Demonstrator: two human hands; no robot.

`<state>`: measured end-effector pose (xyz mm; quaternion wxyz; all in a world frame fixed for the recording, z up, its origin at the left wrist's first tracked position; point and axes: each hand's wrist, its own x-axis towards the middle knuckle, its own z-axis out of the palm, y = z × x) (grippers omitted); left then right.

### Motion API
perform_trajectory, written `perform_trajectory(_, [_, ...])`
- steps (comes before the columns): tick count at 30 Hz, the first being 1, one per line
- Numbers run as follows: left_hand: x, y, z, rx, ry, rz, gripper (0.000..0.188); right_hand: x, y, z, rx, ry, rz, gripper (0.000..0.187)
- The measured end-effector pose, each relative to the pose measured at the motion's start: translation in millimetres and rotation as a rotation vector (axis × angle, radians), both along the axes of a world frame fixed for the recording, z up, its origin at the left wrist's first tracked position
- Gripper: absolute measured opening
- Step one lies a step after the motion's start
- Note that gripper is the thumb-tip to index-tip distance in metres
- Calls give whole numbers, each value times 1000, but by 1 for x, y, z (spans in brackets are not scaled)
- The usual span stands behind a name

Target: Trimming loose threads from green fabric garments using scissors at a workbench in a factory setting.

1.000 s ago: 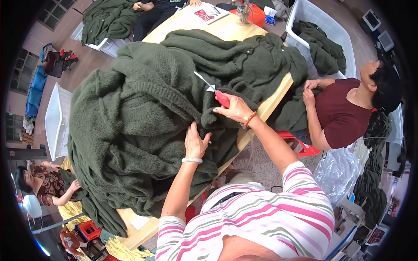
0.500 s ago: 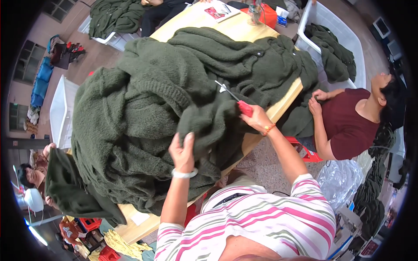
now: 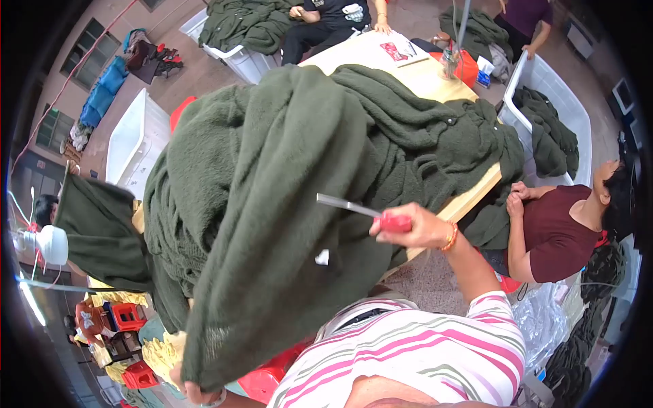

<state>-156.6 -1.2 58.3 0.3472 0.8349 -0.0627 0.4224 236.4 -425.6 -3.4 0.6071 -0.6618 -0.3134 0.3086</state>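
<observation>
A large dark green knit garment [image 3: 286, 224] is stretched across in front of me. Its lower corner is gripped in my left hand [image 3: 198, 394], partly hidden behind the cloth at the lower left. A small white tag [image 3: 322, 257] shows on the garment's surface. My right hand [image 3: 408, 228] is closed around the red handle of a pair of scissors [image 3: 350, 205], whose blades point left over the garment. Behind it, more dark green knitwear [image 3: 435, 139] is heaped on the wooden table [image 3: 343, 51].
A person in a maroon shirt [image 3: 561, 228] sits at the right, hands on green cloth. Another person at the left lifts a green piece [image 3: 102, 224]. White bins [image 3: 139, 139] stand around the table. A booklet [image 3: 401, 51] lies at the far end, near a metal pole [image 3: 464, 27].
My left hand has moved down and left, drawing the garment out wide toward me. The scissors in my right hand have been lowered. The person at the left has raised their green piece.
</observation>
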Motion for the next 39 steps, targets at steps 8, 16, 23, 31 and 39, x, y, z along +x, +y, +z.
perform_trajectory(8, [-71,4,14,-277,214,415,34,87,88,75,-194,-625,-344,36])
perform_trajectory(16, [-20,38,-4,-747,458,293,36,159,240,44,-129,-1018,-20,58])
perform_trajectory(23, [34,81,-10,-485,658,492,36,183,254,18,-387,-777,26,22])
perform_trajectory(31, [127,156,20,339,465,839,50,174,111,108,13,-887,-661,21])
perform_trajectory(39, [218,255,65,-70,33,828,40,-1,46,105,-121,-775,-289,29])
